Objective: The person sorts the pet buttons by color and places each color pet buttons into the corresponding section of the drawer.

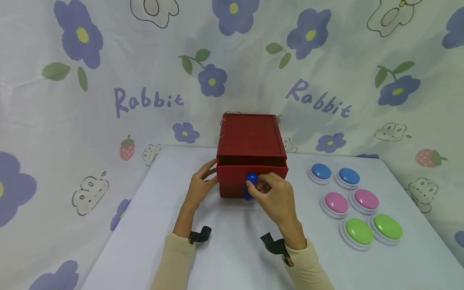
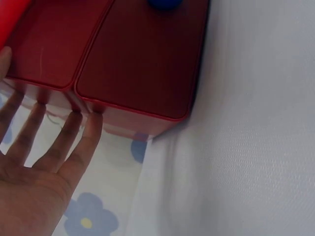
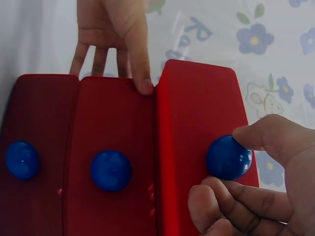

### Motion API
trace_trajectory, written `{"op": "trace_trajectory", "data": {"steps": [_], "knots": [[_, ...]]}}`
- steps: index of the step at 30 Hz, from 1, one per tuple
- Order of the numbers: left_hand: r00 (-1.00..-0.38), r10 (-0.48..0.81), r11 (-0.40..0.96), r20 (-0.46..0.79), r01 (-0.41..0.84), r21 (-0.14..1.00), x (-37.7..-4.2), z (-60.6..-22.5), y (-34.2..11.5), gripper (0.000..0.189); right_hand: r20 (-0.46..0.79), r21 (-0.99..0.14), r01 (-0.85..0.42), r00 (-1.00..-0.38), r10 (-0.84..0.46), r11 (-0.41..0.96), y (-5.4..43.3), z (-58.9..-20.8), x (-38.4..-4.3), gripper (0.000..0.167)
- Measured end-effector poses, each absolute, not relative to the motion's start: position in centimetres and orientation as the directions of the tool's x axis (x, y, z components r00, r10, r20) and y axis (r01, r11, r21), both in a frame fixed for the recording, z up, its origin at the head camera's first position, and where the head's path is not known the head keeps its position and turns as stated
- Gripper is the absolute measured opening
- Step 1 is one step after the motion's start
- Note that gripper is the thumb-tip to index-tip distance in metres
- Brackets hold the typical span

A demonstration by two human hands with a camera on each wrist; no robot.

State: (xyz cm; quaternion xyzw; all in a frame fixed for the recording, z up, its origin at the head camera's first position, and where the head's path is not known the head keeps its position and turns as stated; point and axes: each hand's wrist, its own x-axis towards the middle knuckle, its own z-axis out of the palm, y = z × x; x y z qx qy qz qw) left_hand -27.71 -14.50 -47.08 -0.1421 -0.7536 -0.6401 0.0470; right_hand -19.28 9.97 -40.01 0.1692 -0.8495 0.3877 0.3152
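The right hand (image 1: 279,196) pinches the glossy round blue knob (image 3: 229,158) of the red rectangular top drawer (image 1: 232,174) between its thumb and curled fingers. The left hand (image 1: 199,187) is spread, its fingers nearly straight against the left side of the glossy red box-shaped cabinet (image 1: 250,135), its thumb tip at the front edge of the middle drawer (image 3: 106,123).

The cabinet stands on the white-covered table (image 1: 232,249), in front of the flower-and-rabbit printed cloth (image 1: 232,104). Its top drawer is pulled partway out — a dark gap shows behind its front, too shadowed to tell what lies inside. The middle drawer and the dark red bottom drawer (image 3: 37,118) sit closed, each with a round blue knob; their insides are hidden. Well to the right stand six round white-based push buttons (image 1: 335,202) — two blue, two pink, two green.
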Motion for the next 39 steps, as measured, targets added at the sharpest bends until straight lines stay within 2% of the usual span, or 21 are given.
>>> {"op": "trace_trajectory", "data": {"steps": [16,20,27,39], "knots": [[-0.952,0.180,0.140,0.246,0.272,0.952,-27.8,-47.1,-14.6,0.058,0.559,-0.556,-0.438,-0.826,-0.073,0.706,10.3,-39.1,-18.0,0.023],[-0.957,0.184,0.148,0.226,0.254,0.956,-27.7,-46.8,-14.5,0.059,0.544,-0.548,-0.430,-0.835,-0.086,0.718,10.3,-38.8,-17.7,0.022],[-0.959,0.187,0.178,0.213,0.246,0.953,-25.8,-43.8,-14.2,0.059,0.526,-0.533,-0.431,-0.843,-0.114,0.728,10.3,-38.3,-17.4,0.020],[-0.961,0.180,0.173,0.208,0.239,0.955,-25.8,-43.5,-14.1,0.058,0.483,-0.527,-0.409,-0.865,-0.133,0.745,10.4,-37.6,-16.7,0.019]]}}
